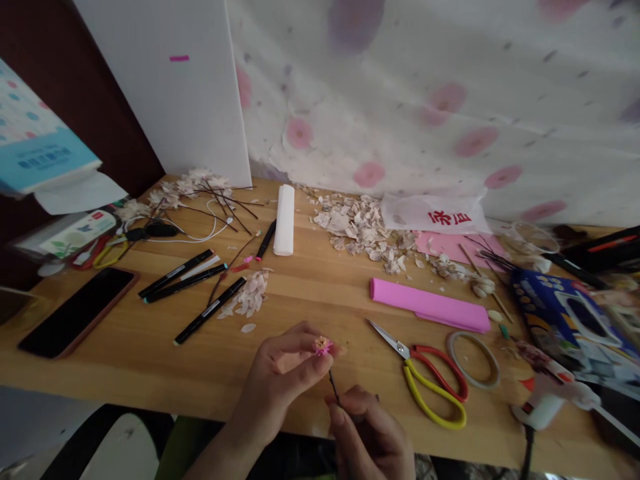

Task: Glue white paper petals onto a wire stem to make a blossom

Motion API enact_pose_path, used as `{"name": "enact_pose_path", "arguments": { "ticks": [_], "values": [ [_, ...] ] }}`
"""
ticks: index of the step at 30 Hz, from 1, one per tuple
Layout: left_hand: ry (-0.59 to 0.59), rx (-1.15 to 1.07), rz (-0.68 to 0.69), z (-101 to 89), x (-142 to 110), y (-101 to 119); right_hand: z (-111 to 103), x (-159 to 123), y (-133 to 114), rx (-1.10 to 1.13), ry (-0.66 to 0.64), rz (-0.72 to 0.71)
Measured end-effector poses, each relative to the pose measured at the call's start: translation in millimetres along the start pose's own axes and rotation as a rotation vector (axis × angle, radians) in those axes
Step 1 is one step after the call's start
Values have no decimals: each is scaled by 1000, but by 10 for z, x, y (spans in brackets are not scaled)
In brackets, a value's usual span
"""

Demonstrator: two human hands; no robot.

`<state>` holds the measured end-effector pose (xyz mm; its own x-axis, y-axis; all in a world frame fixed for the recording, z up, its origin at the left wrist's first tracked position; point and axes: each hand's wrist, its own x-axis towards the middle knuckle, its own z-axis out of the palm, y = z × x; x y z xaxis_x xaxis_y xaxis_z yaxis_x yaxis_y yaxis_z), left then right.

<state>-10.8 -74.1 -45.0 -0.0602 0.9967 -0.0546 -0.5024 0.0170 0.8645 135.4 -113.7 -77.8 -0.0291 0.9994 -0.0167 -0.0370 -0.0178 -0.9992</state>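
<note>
My left hand (287, 373) pinches a small flower head (323, 345), pink with a yellowish top, between thumb and fingers. From it a thin dark stem (333, 385) runs down to my right hand (367, 430), whose thumb and fingers close around its lower part. Both hands are over the front edge of the table. To their right lie scissors (423, 373) with one red and one yellow handle, blades spread slightly. Behind the scissors is a folded strip of pink crepe paper (430, 305). A small heap of pale petals (253, 293) sits beyond my left hand.
Several black markers (210, 311) and a phone (77, 312) lie at left. A white paper roll (285, 220) and a large pile of pale petals (360, 227) are farther back. At right are a tape roll (473, 360), a white glue gun (543, 400) and a blue package (565, 313).
</note>
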Motion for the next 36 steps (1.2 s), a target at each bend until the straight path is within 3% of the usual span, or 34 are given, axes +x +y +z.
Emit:
{"name": "enact_pose_path", "arguments": {
  "ticks": [6, 11, 16, 20, 26, 31, 36],
  "values": [
    [128, 19, 68, 61, -29, -13, -29, 47, 12, -214, 36, -268],
    [184, 218, 195, 104, -57, 8, -69, 62, 53, -283, 36, -321],
    [249, 330, 244, 143, -70, 50, -110, 123, 34, -325, -56, -433],
    [178, 322, 257, 123, -102, 62, -107, 142, -22, -246, -26, -404],
    [29, 367, 400, 80, -189, 102, -184, 154, -74, -174, -192, -381],
    [41, 282, 361, 110, -194, 136, -203, 150, -75, -102, -296, -323],
    [-28, 220, 282, 129, -211, 153, -210, 166, -75, -103, -320, -345]
  ]
}}
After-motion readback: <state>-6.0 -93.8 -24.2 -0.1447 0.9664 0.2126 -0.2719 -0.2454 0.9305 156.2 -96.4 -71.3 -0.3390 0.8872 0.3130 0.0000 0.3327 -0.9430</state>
